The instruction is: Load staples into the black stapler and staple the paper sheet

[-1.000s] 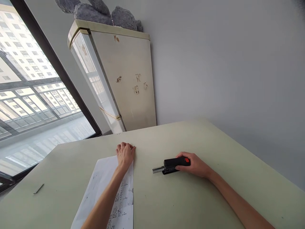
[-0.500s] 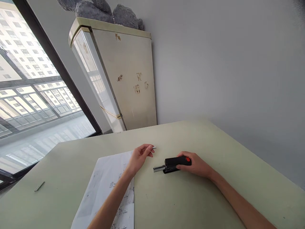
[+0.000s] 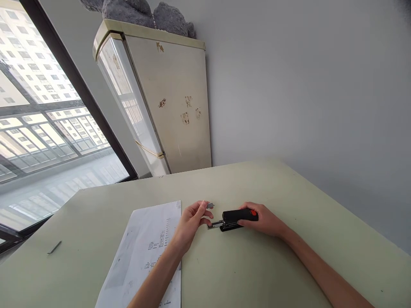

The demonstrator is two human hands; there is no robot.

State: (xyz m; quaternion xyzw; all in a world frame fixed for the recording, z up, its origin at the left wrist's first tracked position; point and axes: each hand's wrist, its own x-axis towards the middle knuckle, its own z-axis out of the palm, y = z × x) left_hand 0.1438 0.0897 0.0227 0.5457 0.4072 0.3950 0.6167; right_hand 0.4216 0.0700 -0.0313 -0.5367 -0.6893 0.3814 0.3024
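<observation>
A black stapler (image 3: 236, 216) with a red patch at its rear lies on the table, and my right hand (image 3: 266, 221) is wrapped around its back half. From its front, on the left, a metal staple tray (image 3: 215, 225) sticks out. Pinched between the thumb and fingers of my left hand (image 3: 190, 222) is a short grey strip of staples (image 3: 210, 205). The strip is just above and behind the tray's end, apart from it. The lower fingers of my left hand are close to the tray's tip; whether they touch it I cannot tell.
Printed sheets of paper (image 3: 128, 248) lie under my left forearm. Another thin grey strip (image 3: 55, 247) rests at the table's left. Behind the pale green table (image 3: 257, 269) stand a worn refrigerator (image 3: 173, 85) and a grey wall (image 3: 305, 85); a window (image 3: 48, 107) is on the left.
My left hand has moved right and toward me, closer to the stapler's tray, and more of the staple strip shows. My right hand keeps its hold on the stapler.
</observation>
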